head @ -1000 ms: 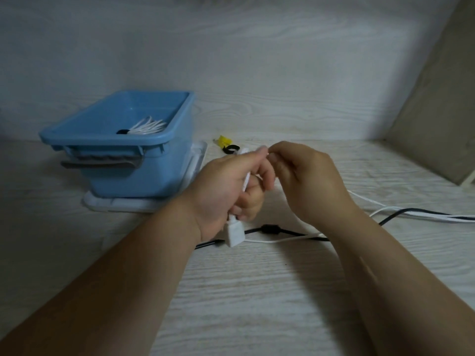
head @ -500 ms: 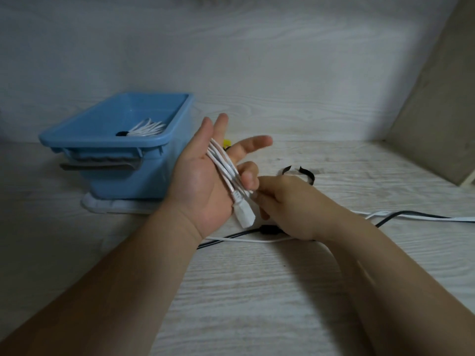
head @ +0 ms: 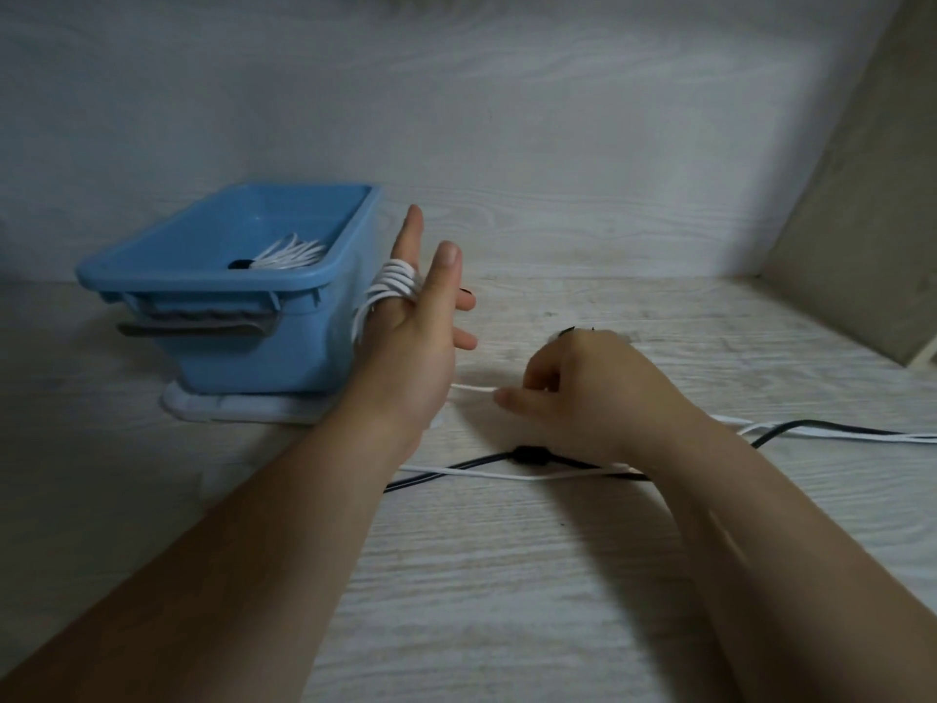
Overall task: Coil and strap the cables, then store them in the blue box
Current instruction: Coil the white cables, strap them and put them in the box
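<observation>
Far left: blue rectangular plastic box (head: 203, 285), glossy and thick-rimmed, on the pale wood-grain counter (head: 507, 575). Seated on a flat white plastic slab (head: 228, 409), perhaps its lid. Inside, one fanned bundle of white cable (head: 289, 256) bound by a dark band — judged coiled, strapped and stored.

Just right of the box: left hand (head: 416, 342) upright, fingers (head: 443, 276) straight and spread. Several turns of thin white smooth-jacketed cable (head: 395, 284) wound round them, loops close together. Coiling judged part-way; white slack lies across the counter toward the right edge.

Right hand (head: 583, 398): fingers curled, thumb and forefinger pinching a taut strand of the white cable close to the left palm.

Under the right wrist: thin black cable with a cylindrical bead (head: 530, 455), loose and uncoiled.

Left to do, as judged: finish winding, strap, box it — then the black one. No strap clearly seen.
</observation>
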